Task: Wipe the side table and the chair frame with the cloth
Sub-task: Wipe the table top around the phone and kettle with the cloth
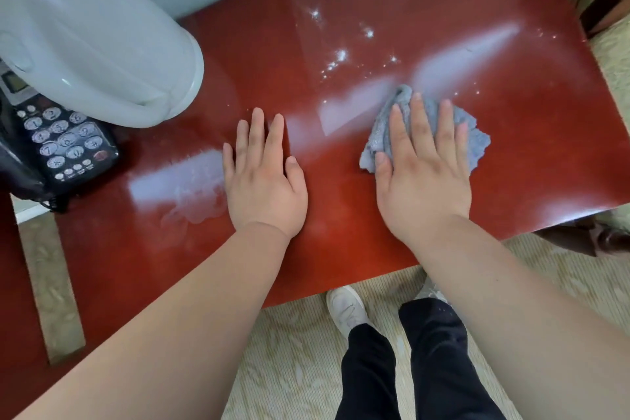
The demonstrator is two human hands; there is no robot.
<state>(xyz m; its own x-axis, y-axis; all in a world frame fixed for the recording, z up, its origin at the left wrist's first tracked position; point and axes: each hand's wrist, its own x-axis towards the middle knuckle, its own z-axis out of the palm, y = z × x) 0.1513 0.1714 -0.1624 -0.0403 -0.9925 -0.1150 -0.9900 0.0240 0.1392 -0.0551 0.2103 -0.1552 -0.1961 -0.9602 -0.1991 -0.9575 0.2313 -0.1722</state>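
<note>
While the right hand (pixel 426 174) lies flat on the cloth (pixel 477 140), its fingers are straight and slightly spread, so its grip is fully open and it presses the fabric down rather than closing round it. The cloth is a crumpled grey-blue rag lying on the red, glossy desk (pixel 354 232), toward 3 o'clock of the desk's middle, and it shows past the fingertips at 12 o'clock and beyond the little finger at 3 o'clock. The left hand (pixel 264 181) rests palm down on the bare desk at 9 o'clock of the right hand, apart from the cloth; its fingers are straight and close together, and its grip is open and holds nothing. A pale, smeared patch (pixel 191 187) lies just beside the left hand at 9 o'clock, and white specks (pixel 341 54) are scattered over the surface at 12 o'clock of the cloth. A large white appliance (pixel 95 44) with a rounded body stands on the desk at 10 o'clock, and a black telephone (pixel 64 143) with round numbered keys sits at 9 o'clock, partly under the appliance's edge. Below the desk's near edge, at 6 o'clock, dark trousers (pixel 433 351) and a white shoe (pixel 344 307) stand on a pale patterned carpet (pixel 289 351).
</note>
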